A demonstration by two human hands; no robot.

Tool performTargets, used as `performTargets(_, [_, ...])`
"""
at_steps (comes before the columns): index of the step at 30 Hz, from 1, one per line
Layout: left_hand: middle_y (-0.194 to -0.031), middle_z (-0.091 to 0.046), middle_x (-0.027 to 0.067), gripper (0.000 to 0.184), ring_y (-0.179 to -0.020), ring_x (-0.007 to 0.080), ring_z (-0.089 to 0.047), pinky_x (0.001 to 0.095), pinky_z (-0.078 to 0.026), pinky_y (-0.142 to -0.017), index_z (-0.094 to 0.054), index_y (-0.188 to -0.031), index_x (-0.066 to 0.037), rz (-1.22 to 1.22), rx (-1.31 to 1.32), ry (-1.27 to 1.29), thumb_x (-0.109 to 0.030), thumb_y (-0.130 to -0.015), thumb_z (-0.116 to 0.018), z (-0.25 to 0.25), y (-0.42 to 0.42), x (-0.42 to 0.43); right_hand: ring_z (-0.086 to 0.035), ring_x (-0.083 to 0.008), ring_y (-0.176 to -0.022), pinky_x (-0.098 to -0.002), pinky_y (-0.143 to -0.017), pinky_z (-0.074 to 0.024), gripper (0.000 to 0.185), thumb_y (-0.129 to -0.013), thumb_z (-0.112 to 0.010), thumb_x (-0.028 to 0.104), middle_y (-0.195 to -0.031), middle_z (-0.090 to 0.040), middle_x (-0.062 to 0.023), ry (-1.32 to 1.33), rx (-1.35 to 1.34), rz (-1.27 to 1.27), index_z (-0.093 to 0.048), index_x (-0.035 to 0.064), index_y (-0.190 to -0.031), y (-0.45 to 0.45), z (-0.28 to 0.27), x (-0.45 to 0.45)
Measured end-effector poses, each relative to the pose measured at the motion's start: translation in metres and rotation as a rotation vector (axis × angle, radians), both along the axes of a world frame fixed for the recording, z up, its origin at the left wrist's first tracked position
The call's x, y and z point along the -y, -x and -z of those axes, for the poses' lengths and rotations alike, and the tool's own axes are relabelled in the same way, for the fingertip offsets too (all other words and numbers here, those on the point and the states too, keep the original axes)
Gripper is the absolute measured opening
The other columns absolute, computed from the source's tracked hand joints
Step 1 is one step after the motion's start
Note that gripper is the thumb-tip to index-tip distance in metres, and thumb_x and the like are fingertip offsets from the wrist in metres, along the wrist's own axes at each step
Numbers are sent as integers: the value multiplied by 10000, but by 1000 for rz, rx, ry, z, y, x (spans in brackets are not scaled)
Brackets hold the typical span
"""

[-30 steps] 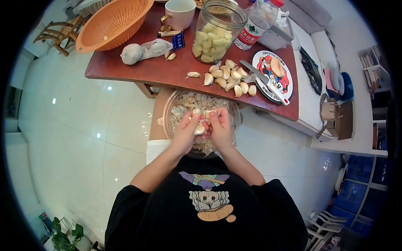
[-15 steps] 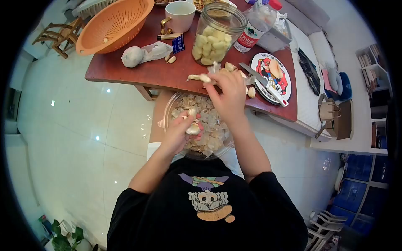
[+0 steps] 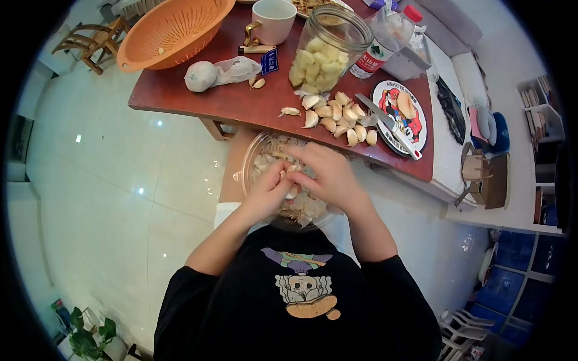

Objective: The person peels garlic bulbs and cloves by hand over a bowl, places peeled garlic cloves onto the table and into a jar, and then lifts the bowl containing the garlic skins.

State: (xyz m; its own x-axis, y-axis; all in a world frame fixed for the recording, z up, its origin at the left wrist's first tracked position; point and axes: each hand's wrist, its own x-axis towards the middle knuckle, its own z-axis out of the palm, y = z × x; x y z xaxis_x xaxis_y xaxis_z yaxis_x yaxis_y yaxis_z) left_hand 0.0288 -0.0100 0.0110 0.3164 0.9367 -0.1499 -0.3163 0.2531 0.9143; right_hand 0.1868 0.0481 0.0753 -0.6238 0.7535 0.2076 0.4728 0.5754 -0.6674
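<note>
Down from the cloves [image 3: 340, 114] on the table [image 3: 171, 96], the right hand [image 3: 328, 174] slants inward above the bowl [image 3: 243, 173] — fingers stretched, thumb meeting the left hand [image 3: 267, 194], its grip unclear. The left curls around garlic [image 3: 292, 193] — over peels [image 3: 312, 209].
</note>
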Motion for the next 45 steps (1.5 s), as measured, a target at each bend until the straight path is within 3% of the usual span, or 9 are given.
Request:
performTargets(4, [-840, -568, 53, 165, -716, 108, -551, 238, -467, -585, -473, -1044, -12, 43, -197, -110, -150, -961, -439, 4, -6, 1, -586, -139, -594, -265, -557, -453, 105, -880, -577, 124, -771, -589, -39, 547, -291, 27, -568, 67, -968, -12, 27, 13])
performTargets(6, [-830, -566, 52, 164, -707, 106, -551, 241, -468, -578, -476, -1046, -16, 60, -147, -57, -152, -963, -434, -3, -6, 4, -584, -115, -620, -245, -554, -448, 91, -905, -563, 138, -772, -585, -23, 797, -569, 48, -554, 57, -945, -13, 39, 17])
performTargets(15, [-812, -572, 71, 139, -655, 129, -546, 266, -469, -560, -462, -1025, -49, 117, 239, 107, -160, -971, -397, 5, -2, 5, -333, -11, -487, -177, -418, -231, 89, -939, -520, 149, -709, -507, 33, 1371, -891, 150, -533, 61, -929, -16, 54, 17])
performTargets(18, [-829, -572, 83, 169, -669, 147, -553, 277, -467, -566, -450, -1053, -55, 103, 316, 127, -194, -982, -385, 1, 0, 4, -390, -29, -517, -182, -448, -291, 108, -941, -522, 163, -730, -515, 18, 1272, -984, 151, -541, 57, -946, -13, 55, 18])
performTargets(22, [-887, -583, 110, 264, -741, 181, -590, 301, -494, -623, -435, -1131, -59, 140, 462, 250, -273, -1001, -352, -2, 5, 2, -490, -71, -656, -199, -560, -365, 122, -911, -567, 164, -776, -554, -16, 461, -710, 291, -572, 57, -969, -14, 32, 2])
performTargets(27, [-1005, -584, 132, 445, -872, 227, -601, 358, -528, -713, -440, -1215, -60, 127, 549, 394, -416, -991, -293, -1, 3, 0, -528, -172, -813, -324, -743, -393, 184, -797, -675, 142, -836, -593, -41, -508, -14, 484, -608, 66, -950, -26, -1, -48])
performTargets(30, [-1079, -573, 144, 522, -946, 244, -591, 369, -530, -752, -405, -1297, -66, 156, 678, 447, -457, -986, -257, 1, 4, -2, -507, -224, -880, -395, -842, -323, 203, -720, -700, 170, -842, -609, -12, -607, 52, 473, -628, 112, -901, -25, 2, -64])
performTargets(39, [-1186, -537, 144, 586, -1042, 251, -560, 396, -504, -834, -335, -1378, -74, 169, 852, 459, -489, -979, -229, -5, 5, -3, -518, -207, -895, -387, -853, -330, 222, -687, -720, 176, -885, -615, -1, -698, 4, 445, -645, 119, -888, -16, -6, -59])
performTargets(45, [-1201, -535, 99, 552, -1098, 225, -541, 408, -477, -876, -416, -1293, -95, 56, 697, 452, -500, -980, -210, 0, -3, -3, -542, -239, -850, -369, -771, -404, 214, -687, -718, 170, -898, -622, -20, -316, -29, -58, -649, 114, -881, 2, -3, 7])
